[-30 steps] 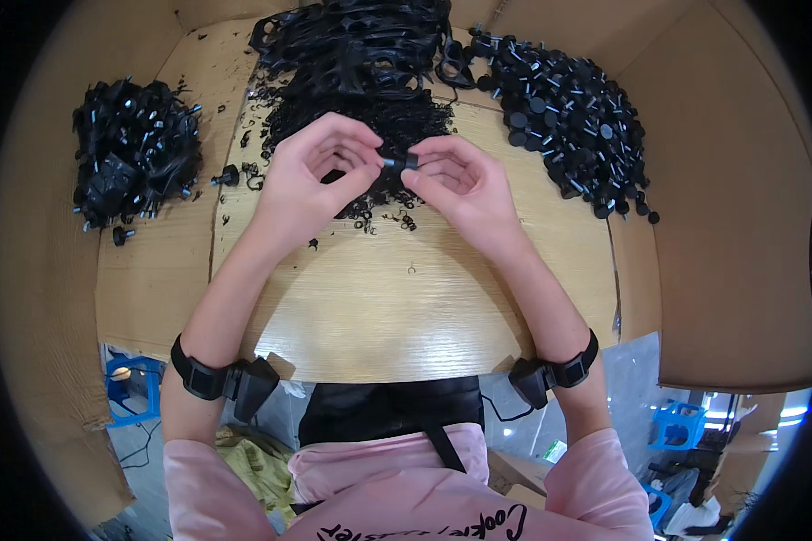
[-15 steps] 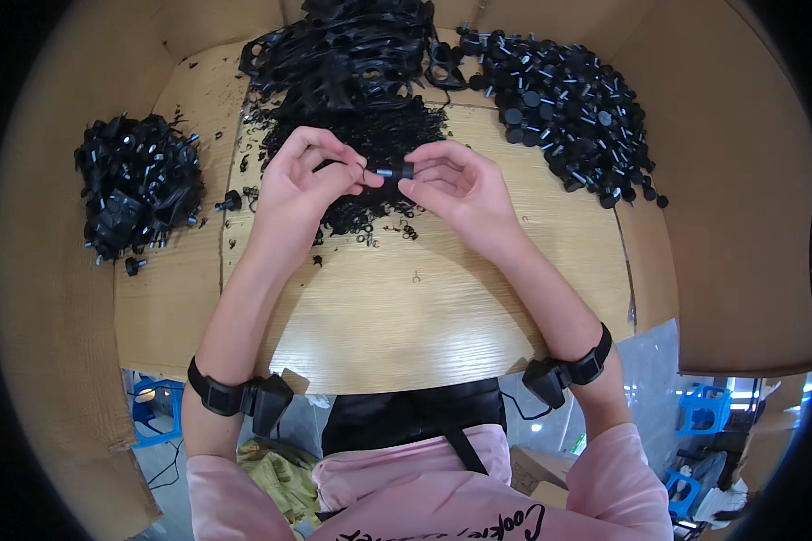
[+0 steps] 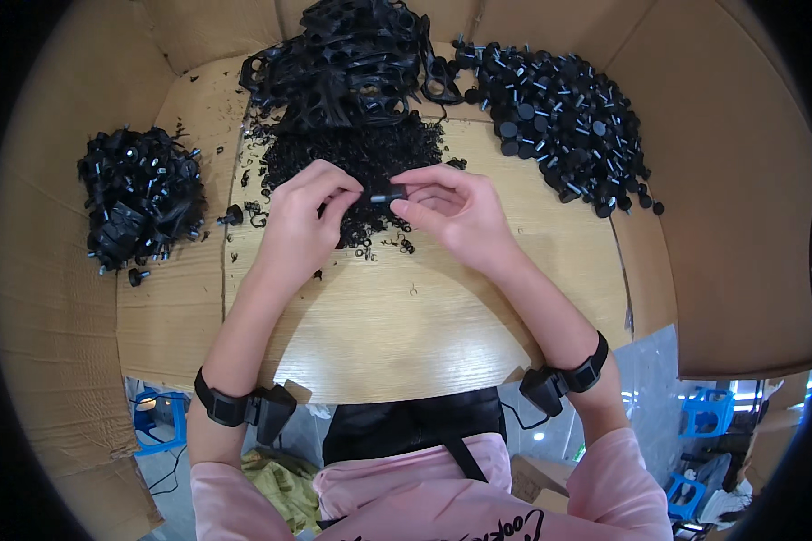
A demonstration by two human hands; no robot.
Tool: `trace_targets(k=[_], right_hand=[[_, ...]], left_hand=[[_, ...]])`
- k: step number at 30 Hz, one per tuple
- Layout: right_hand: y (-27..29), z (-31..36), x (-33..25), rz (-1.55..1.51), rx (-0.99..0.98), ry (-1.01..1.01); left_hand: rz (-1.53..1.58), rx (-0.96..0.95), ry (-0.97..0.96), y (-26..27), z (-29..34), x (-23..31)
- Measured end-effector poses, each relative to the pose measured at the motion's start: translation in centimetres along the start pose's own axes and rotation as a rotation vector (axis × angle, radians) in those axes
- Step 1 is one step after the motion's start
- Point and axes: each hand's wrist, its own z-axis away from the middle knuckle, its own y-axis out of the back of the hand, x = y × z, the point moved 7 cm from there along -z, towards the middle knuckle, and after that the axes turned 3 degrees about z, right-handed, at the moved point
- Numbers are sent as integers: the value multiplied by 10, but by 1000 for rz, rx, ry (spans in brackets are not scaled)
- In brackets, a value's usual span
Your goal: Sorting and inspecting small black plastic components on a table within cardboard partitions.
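- A black-headed bolt (image 3: 391, 195) was held over the ring scraps (image 3: 290, 159), shank pointing left.
- Its head was gripped by the right hand (image 3: 461, 218).
- The left hand's (image 3: 299, 219) fingertips were pinched together near the shank; whether anything was held could not be told.
- Shank work was seemingly in hand; a steady head grip was called for next.
- More bolts (image 3: 564, 122) were heaped rightward on the surface (image 3: 397, 338).

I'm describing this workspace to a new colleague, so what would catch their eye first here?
Probably the big heap of black studded knobs at upper right, and a smaller pile of black parts on the left. Between them, a tangle of black scraps lies at top centre. Below it, the right hand holds one studded knob, the left hand close beside it.
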Motion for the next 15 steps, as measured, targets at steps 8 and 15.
trace_targets(k=[8,15], right_hand=[[78,-10,-8,-186,133,-11],[93,-9,-10,-122,257,65]], left_hand=[[-269,588,164,90,3,-49],[-106,604,187,99,3,-57]])
